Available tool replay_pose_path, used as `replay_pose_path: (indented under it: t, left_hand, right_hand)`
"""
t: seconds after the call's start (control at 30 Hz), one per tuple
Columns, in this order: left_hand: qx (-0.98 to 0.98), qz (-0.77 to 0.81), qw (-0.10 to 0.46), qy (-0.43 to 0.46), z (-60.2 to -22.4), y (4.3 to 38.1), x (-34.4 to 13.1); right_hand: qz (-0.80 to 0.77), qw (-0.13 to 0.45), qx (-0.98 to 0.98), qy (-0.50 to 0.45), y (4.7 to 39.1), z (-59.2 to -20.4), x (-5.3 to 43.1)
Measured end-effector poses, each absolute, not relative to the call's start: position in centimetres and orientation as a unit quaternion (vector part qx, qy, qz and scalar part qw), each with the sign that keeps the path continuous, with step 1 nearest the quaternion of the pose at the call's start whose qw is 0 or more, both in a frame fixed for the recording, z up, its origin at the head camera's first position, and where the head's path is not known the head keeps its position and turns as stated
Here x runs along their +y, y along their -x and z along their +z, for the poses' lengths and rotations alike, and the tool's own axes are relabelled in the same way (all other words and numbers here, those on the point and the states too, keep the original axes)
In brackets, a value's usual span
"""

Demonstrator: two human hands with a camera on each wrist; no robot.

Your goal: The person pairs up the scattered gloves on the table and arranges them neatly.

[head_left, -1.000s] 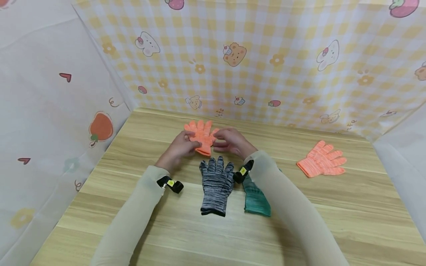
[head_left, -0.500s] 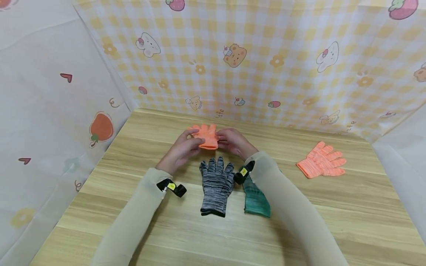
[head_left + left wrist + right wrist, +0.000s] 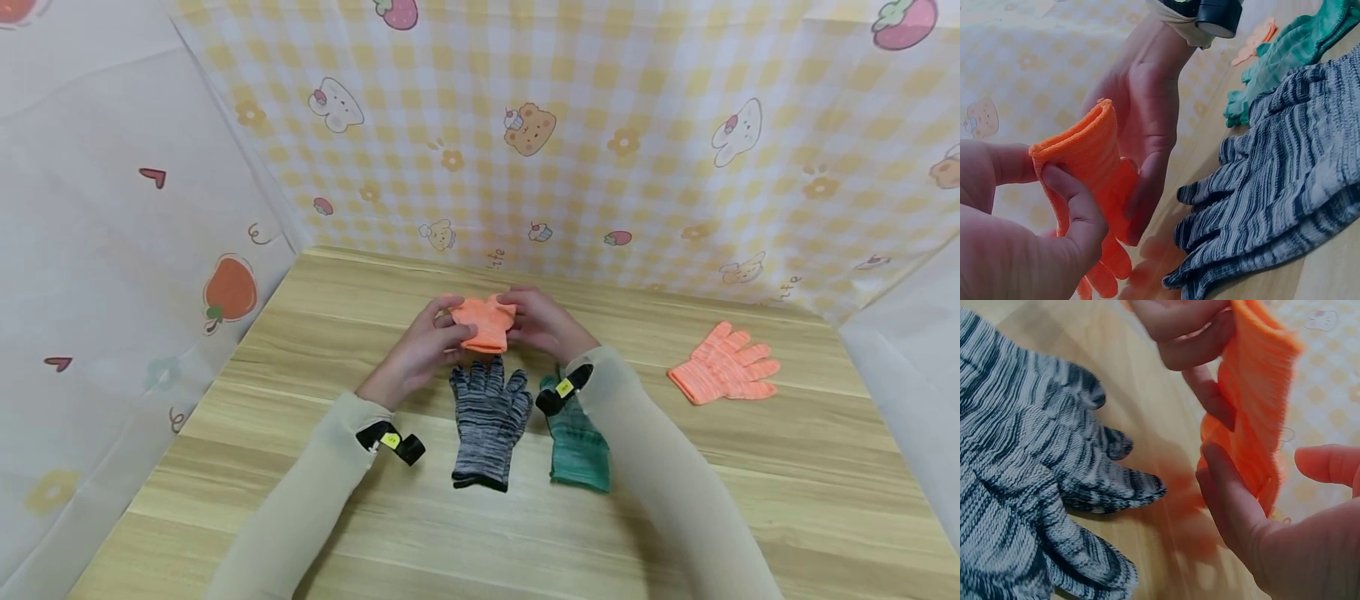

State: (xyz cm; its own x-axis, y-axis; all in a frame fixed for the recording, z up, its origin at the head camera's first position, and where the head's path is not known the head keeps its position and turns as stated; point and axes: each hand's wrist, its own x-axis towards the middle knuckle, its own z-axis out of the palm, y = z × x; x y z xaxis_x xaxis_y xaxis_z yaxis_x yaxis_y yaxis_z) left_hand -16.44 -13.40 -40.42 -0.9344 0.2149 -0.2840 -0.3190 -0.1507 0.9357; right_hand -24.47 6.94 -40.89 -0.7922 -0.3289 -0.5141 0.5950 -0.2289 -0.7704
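My left hand [image 3: 420,346] pinches an orange knit glove [image 3: 486,323] near its cuff, thumb on the near face. In the left wrist view the glove's cuff [image 3: 1079,131] points up and its fingers hang down, raised over the table. At the glove's other side is my right hand [image 3: 551,323]. Its straight fingers [image 3: 1232,494] lie against the glove in the right wrist view, while its thumb [image 3: 1329,464] stands apart from it. Just nearer than both hands, a grey and black striped glove [image 3: 487,425] lies flat, fingers pointing away.
A green glove [image 3: 581,454] lies right of the striped one, partly under the right forearm. Another orange glove [image 3: 723,367] is farther right on the wooden table [image 3: 495,550]. A yellow checked cloth [image 3: 570,183] hangs behind the table's back edge.
Both hands have come nearer and slightly right with the orange glove. It has been lifted and tilted, so its fingers now drop out of sight behind its palm.
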Motion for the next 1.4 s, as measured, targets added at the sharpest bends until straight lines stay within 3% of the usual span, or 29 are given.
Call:
replay_pose_path:
  t: [0.87, 1.4]
  left_hand:
    - [0.678, 0.708, 0.195, -0.031, -40.2, 14.6, -10.9]
    - [0.615, 0.763, 0.19, -0.047, -39.9, 13.2, -8.8]
  right_hand:
    - [-0.845, 0.292, 0.446, -0.046, 22.5, -39.5, 12.1]
    - [-0.864, 0.276, 0.421, -0.022, 20.7, -39.4, 14.9]
